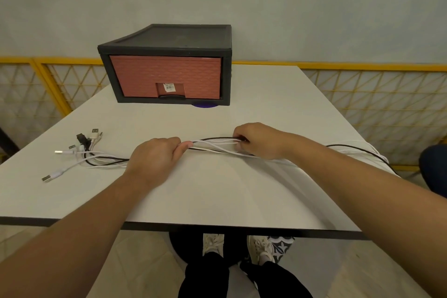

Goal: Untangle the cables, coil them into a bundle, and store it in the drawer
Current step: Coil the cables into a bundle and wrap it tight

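Smooth white tabletop (pixel 217 196), thin round cables (pixel 212 144) clenched in left hand (pixel 154 159) and right hand (pixel 258 139) alike.

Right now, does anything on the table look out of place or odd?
A purple disc pokes out from under the drawer unit's front right corner, as if the unit sits on it. The cables, gripped by the left hand and right hand, trail off the table's right edge.
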Tool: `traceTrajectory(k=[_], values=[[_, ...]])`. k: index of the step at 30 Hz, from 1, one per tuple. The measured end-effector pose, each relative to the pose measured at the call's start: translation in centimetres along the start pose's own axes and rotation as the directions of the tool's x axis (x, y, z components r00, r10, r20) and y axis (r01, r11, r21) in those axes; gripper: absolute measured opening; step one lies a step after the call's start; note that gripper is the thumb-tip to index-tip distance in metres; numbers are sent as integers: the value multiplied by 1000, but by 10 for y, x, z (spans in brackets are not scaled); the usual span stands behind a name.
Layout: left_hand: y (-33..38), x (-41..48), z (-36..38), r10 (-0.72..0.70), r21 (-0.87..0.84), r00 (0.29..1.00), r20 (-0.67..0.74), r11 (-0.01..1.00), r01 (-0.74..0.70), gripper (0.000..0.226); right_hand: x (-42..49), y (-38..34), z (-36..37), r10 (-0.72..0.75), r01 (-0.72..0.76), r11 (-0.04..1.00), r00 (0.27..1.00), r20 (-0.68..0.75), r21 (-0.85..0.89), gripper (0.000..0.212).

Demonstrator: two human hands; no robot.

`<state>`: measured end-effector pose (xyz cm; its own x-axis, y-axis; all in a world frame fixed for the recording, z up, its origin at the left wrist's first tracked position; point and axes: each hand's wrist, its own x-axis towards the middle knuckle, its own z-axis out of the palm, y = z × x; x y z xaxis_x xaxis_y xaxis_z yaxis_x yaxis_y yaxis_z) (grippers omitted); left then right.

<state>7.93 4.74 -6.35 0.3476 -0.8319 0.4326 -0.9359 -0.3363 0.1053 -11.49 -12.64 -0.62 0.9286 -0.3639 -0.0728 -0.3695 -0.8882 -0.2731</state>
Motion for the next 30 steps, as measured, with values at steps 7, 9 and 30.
traceTrajectory(k=[7, 9, 30], values=[[0, 1, 0, 5, 6, 1000, 14, 1000, -5, 60, -16, 7, -11, 64, -26, 935, 993, -96, 354, 14], [-1, 1, 1, 15, 2, 1000, 5, 1000, -15, 65, -20, 6, -13, 66, -33, 923, 995, -73, 383, 13], [-4, 1, 3, 12, -29, 1000, 12, 1000, -12, 60, -50, 46, -21, 30, -12, 977, 996, -84, 212, 8]])
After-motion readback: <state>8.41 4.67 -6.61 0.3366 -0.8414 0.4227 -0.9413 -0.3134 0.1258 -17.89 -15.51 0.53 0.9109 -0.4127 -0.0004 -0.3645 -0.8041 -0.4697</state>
